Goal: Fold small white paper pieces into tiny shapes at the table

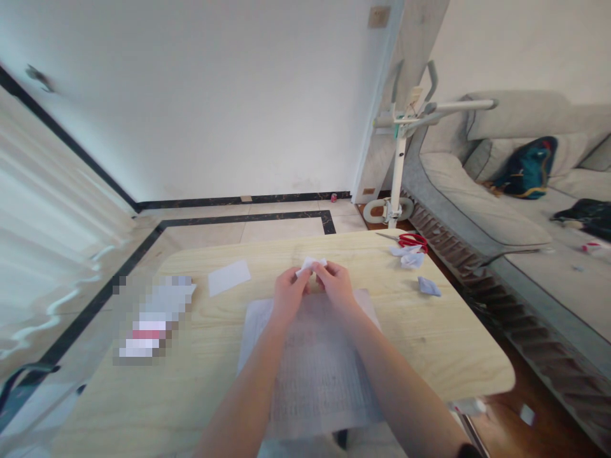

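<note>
A small piece of white paper (312, 262) is pinched between both hands near the far middle of the table. My left hand (290, 289) grips its left side, fingers closed. On the other side my right hand (335, 283) has its fingertips closed on the same piece. The fingers hide much of the paper, so its exact folds cannot be made out. Beneath my wrists lies a large printed sheet (319, 388), blurred to the eye. A flat white paper sheet (230, 278) rests to the left of my hands.
Red-handled scissors (413, 241) lie at the table's far right, beside crumpled white paper (409, 257). Nearer is a folded paper piece (428, 287). A pixelated item (155, 318) sits at the left. Beyond the wooden table (453, 356) stand exercise equipment (397, 159) and a grey sofa (482, 216).
</note>
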The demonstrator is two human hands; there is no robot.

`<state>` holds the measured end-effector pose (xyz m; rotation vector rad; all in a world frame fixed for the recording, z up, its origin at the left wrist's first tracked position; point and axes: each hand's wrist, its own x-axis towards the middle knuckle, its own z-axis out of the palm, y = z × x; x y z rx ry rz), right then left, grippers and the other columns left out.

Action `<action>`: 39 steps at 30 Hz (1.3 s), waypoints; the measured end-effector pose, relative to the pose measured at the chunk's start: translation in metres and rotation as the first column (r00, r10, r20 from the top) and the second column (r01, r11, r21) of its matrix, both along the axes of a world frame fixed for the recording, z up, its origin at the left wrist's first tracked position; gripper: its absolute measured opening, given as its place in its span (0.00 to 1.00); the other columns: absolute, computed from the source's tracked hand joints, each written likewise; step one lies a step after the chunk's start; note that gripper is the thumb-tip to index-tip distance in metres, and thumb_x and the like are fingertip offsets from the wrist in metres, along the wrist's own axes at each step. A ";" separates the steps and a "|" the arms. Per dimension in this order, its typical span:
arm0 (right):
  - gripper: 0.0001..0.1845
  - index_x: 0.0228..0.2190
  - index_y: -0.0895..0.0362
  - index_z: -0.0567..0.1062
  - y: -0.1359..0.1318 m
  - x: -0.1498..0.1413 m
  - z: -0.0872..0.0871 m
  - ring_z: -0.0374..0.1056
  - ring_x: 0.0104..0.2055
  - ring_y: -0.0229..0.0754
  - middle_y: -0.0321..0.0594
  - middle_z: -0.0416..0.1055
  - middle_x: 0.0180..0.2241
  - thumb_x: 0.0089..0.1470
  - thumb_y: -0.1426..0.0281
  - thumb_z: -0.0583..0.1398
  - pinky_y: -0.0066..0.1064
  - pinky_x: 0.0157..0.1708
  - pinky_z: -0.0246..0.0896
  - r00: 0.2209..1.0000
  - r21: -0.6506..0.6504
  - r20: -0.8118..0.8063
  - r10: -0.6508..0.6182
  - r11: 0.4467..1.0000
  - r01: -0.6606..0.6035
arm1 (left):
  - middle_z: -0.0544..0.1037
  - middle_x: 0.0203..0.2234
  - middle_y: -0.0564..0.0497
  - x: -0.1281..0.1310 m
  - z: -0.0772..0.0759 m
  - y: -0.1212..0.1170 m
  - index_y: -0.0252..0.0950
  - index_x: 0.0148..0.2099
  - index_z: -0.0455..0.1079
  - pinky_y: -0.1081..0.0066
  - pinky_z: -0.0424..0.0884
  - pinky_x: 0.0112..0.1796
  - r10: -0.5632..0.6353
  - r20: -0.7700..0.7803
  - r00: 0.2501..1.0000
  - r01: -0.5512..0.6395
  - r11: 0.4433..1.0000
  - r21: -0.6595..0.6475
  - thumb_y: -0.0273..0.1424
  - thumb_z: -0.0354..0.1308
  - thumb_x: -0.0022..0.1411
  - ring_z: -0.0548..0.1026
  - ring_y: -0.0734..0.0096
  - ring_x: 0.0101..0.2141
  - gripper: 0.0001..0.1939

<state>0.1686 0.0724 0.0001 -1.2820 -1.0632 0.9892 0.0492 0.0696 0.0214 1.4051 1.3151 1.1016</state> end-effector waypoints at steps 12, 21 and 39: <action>0.16 0.19 0.58 0.69 0.000 -0.001 -0.001 0.52 0.17 0.32 0.31 0.60 0.15 0.46 0.59 0.61 0.26 0.17 0.45 0.987 0.026 -0.092 0.131 0.991 -0.129 | 0.64 0.12 0.56 -0.001 0.000 0.001 0.34 0.20 0.65 0.76 0.59 0.22 0.056 0.049 0.997 -0.056 0.998 -0.003 0.39 0.55 0.55 0.64 0.76 0.18 0.17; 0.16 0.18 0.57 0.68 0.002 -0.001 -0.005 0.53 0.17 0.32 0.30 0.60 0.15 0.48 0.59 0.59 0.26 0.19 0.48 0.998 0.055 -0.002 0.061 0.997 -0.061 | 0.64 0.11 0.56 0.000 0.002 0.000 0.34 0.21 0.66 0.75 0.58 0.22 0.012 0.036 0.999 -0.012 1.000 0.002 0.41 0.53 0.57 0.63 0.76 0.17 0.19; 0.19 0.15 0.57 0.64 -0.001 0.000 0.001 0.51 0.16 0.32 0.29 0.57 0.13 0.48 0.59 0.59 0.26 0.19 0.46 0.997 0.058 -0.073 0.021 0.998 -0.017 | 0.66 0.12 0.56 0.001 -0.005 -0.003 0.34 0.24 0.68 0.75 0.59 0.24 -0.019 0.038 0.999 0.019 1.000 0.016 0.40 0.51 0.57 0.64 0.75 0.18 0.17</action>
